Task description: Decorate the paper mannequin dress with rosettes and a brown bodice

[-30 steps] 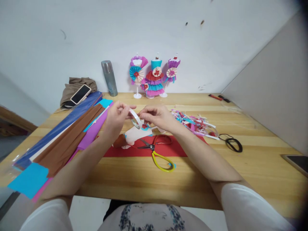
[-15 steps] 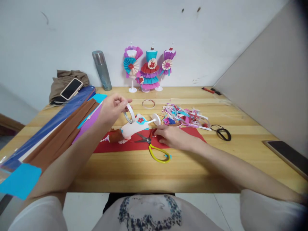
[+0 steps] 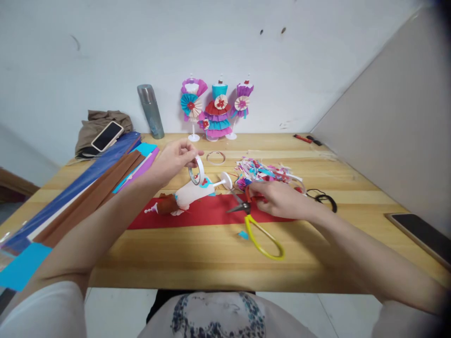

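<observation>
Pinched in my left hand (image 3: 181, 157) is a roll of white tape (image 3: 200, 171), held upright above a small dress form. My right hand (image 3: 273, 197) grips the red handle of the scissors (image 3: 248, 207); their blades are spread and the yellow handle hangs toward me. The dress form (image 3: 192, 193), wrapped in cream and brown paper with a red flower on blue, lies on its side, its white base to the right. Beneath it stretches a strip of red paper (image 3: 211, 213). A blue scrap (image 3: 243, 234) rests near the scissors.
Three decorated dress forms (image 3: 219, 110) and a flask (image 3: 151, 111) stand along the wall. Paper scraps (image 3: 264, 171) are heaped behind my right hand. Coloured paper sheets (image 3: 95, 192) and a phone (image 3: 107, 136) lie left, another phone (image 3: 419, 234) far right.
The scissors have moved right in my right hand, away from the dress form, and their yellow handle has swung. My left hand with the tape roll has shifted slightly right.
</observation>
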Tool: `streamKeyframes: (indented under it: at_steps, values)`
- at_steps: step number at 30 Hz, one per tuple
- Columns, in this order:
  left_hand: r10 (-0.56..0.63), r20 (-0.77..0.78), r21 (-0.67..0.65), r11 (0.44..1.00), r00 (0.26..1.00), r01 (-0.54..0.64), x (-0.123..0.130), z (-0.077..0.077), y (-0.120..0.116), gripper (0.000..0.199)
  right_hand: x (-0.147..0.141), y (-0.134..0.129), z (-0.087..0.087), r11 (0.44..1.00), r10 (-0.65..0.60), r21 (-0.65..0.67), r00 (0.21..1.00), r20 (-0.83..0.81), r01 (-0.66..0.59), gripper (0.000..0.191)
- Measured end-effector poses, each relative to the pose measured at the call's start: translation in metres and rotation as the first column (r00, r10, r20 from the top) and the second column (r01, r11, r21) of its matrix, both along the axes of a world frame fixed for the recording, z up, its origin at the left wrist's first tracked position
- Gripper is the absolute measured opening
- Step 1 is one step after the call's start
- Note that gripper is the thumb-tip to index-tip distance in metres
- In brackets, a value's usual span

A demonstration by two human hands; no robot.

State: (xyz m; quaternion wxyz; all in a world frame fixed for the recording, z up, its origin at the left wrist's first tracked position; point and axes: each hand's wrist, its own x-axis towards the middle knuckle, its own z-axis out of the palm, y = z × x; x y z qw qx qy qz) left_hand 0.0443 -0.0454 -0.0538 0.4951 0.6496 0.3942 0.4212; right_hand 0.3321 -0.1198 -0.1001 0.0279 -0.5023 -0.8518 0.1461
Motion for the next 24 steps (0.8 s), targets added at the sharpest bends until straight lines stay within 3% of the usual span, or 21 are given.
streamKeyframes:
  at_steps: [2,4,7,10,13,19,24]
  values:
    - [0.012,0.001,0.031,0.999,1.0,-0.012,0.004,-0.001,-0.001,0.019,0.009,-0.001,-0.005,0.986,-0.085,-0.161,0.939,-0.335,0.031,0.006]
    - [0.032,0.001,0.067,0.997,0.999,-0.032,0.009,-0.002,-0.001,0.017,0.013,-0.002,-0.008,0.938,-0.215,-0.345,0.758,-0.616,-0.014,0.016]
    - [0.057,0.02,0.121,0.991,0.998,-0.059,0.02,-0.002,-0.003,0.016,0.011,-0.001,-0.004,0.859,-0.364,-0.487,0.478,-0.799,-0.16,0.035]
    - [0.068,0.056,0.17,0.982,0.996,-0.077,0.03,-0.002,-0.004,0.015,0.002,0.007,0.002,0.877,-0.358,-0.431,0.308,-0.881,-0.213,0.043]
    - [0.077,0.1,0.2,0.975,0.992,-0.096,0.039,-0.004,-0.005,0.014,-0.017,0.018,-0.001,0.93,-0.323,-0.353,0.233,-0.917,-0.1,0.045]
    - [0.142,0.223,0.136,0.975,0.964,-0.175,0.053,-0.009,-0.009,0.014,-0.068,0.034,-0.01,0.947,-0.299,-0.312,0.146,-0.943,-0.079,0.053]
    - [0.214,0.207,0.039,0.973,0.955,-0.227,0.044,-0.006,-0.018,0.014,-0.074,0.047,-0.003,0.964,-0.255,-0.264,0.18,-0.95,-0.027,0.045]
